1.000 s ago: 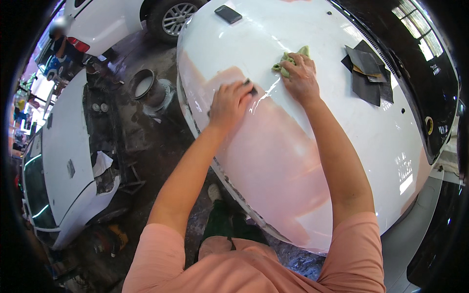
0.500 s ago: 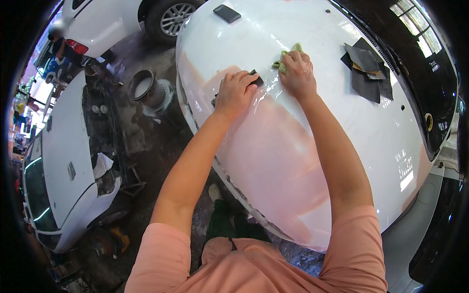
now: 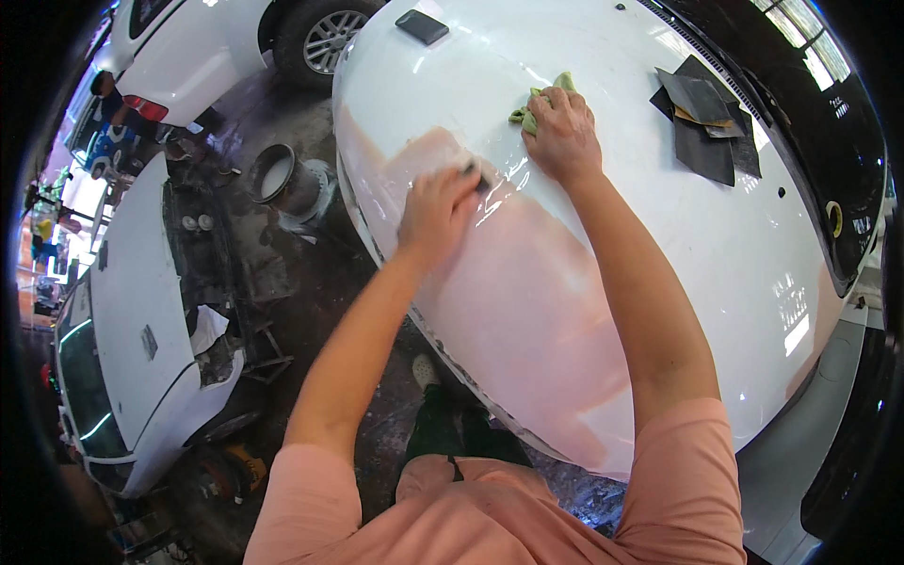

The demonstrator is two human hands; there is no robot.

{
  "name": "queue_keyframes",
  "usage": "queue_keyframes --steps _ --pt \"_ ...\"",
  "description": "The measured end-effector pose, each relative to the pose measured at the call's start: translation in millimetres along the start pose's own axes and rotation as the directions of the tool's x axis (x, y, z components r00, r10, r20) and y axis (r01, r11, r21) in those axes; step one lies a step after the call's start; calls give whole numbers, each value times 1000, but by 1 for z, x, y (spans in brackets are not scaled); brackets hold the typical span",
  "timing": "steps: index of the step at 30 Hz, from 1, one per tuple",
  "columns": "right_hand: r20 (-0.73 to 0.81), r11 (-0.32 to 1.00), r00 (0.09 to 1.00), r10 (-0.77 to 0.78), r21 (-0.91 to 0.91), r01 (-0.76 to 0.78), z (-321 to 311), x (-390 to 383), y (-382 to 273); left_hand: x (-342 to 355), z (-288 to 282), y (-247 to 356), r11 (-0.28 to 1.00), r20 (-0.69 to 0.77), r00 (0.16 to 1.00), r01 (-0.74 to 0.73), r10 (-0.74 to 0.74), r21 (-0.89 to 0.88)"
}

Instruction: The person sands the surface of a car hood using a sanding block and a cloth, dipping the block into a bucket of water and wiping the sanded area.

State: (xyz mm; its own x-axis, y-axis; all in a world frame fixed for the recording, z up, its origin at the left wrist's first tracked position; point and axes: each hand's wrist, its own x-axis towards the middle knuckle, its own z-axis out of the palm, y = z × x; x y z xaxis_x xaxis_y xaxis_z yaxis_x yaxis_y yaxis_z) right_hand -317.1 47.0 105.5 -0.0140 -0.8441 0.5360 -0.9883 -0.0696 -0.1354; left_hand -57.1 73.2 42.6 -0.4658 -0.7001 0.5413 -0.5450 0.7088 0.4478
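A wet white car hood (image 3: 716, 282) with pinkish sanded patches lies in front of me. My left hand (image 3: 433, 217) is pressed over a black sanding block (image 3: 482, 180) on the border of the pink patch. Motion smears it, and the fingers hide most of the block. Farther right, my right hand (image 3: 568, 139) is closed around a crumpled green cloth (image 3: 539, 102) resting on the white paint. Beyond that hand, several dark sandpaper sheets (image 3: 702, 155) lie in a loose pile near the windshield.
A black rectangular block (image 3: 422, 27) lies at the hood's far left. On the floor stands a dark bucket (image 3: 273, 177) of whitish liquid. Another white car (image 3: 141, 292) is to the left, a white vehicle with a wheel (image 3: 331, 40) beyond, and a person (image 3: 111, 99) far left.
My left hand has slid with the block a little toward me and to the left. My right hand keeps hold of the cloth at nearly the same spot. The view has shifted slightly.
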Motion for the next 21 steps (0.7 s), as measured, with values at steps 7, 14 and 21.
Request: queue_keyframes --steps 7,14,21 --pt "-30 1000 999 -18 12 18 -3 3 -6 15 -12 4 999 -14 999 39 -39 -4" --pt "-30 1000 999 -13 14 13 -6 0 2 -40 -8 16 1000 20 1000 20 -20 3" --pt "-105 997 993 -50 49 55 2 8 -12 38 -9 -14 999 -33 999 -33 34 34"
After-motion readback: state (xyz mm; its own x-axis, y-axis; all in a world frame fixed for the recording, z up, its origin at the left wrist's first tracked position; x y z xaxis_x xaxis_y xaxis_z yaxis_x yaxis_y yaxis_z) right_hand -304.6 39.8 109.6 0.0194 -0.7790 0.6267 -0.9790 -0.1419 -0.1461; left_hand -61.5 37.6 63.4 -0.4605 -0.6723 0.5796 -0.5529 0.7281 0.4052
